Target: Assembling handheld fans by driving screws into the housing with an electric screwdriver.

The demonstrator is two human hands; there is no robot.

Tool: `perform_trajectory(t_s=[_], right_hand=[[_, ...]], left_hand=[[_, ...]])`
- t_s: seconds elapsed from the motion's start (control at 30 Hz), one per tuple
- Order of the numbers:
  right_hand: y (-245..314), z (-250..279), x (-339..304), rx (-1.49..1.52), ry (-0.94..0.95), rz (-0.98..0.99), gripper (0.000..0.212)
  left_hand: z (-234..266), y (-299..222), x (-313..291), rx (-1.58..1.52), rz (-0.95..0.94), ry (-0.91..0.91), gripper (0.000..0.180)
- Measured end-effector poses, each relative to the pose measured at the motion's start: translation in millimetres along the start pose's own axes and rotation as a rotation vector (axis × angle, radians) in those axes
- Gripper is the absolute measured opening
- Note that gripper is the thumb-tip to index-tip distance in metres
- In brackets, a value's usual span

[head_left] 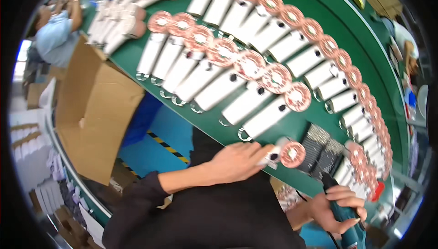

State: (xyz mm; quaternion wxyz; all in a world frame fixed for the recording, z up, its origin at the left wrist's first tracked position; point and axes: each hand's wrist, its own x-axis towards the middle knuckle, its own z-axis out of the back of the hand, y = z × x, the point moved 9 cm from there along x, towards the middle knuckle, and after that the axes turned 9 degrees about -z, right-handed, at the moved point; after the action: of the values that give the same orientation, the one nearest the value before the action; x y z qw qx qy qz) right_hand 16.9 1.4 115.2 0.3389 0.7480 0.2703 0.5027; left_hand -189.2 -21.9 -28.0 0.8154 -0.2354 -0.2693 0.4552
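My left hand (235, 162) is closed around the white handle of a small handheld fan (292, 154), keeping it at the table's near edge. The fan's round pink head points to the right, and much of its handle is hidden under my fingers. My right hand (340, 205) grips a teal and black electric screwdriver (347, 224), with its black nose pointing up toward two dark trays (314, 151). Small silvery pieces, apparently screws, fill the far ends of these trays. The screwdriver and the fan are apart.
Rows of white fans with pink heads (260, 105) cover the green table (182, 120). More pale fan parts (121, 25) lie at the far left. An open cardboard box (98, 107) stands left of the table. Other people (57, 30) sit at the far left and right.
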Motion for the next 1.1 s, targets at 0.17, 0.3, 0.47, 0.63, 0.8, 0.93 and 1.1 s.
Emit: perform_trajectory(t_s=[0.17,0.3,0.47,0.63,0.8,0.93,1.1], right_hand=[[-26.0,45.0,-5.0,0.020,-0.152,-0.131,0.030],[-48.3,52.2,-16.2,-0.035,-0.246,-0.279,0.027],[-59.1,25.3,-38.3,-0.009,-0.217,-0.382,0.021],[-55.4,9.1,-57.3,-0.042,-0.083,-0.440,0.019],[-55.3,34.3,-72.1,0.009,-0.281,-0.507,0.021],[-51.2,68.6,-66.8,0.046,-0.467,-0.506,0.021],[-18.3,129.0,-48.1,-0.071,-0.679,-0.170,0.046]], left_hand=[[47.1,12.0,-5.4,-0.165,0.072,-0.343,0.060],[127.5,42.3,-3.8,0.047,0.159,-0.559,0.065],[246.6,126.9,25.5,0.011,0.213,-0.842,0.049],[309.9,279.3,54.2,0.081,0.493,-0.688,0.039],[272.6,358.9,118.1,1.095,0.147,-0.151,0.028],[300.3,465.7,84.7,0.986,0.292,0.017,0.054],[300.1,470.3,82.4,0.322,0.322,-0.195,0.052]])
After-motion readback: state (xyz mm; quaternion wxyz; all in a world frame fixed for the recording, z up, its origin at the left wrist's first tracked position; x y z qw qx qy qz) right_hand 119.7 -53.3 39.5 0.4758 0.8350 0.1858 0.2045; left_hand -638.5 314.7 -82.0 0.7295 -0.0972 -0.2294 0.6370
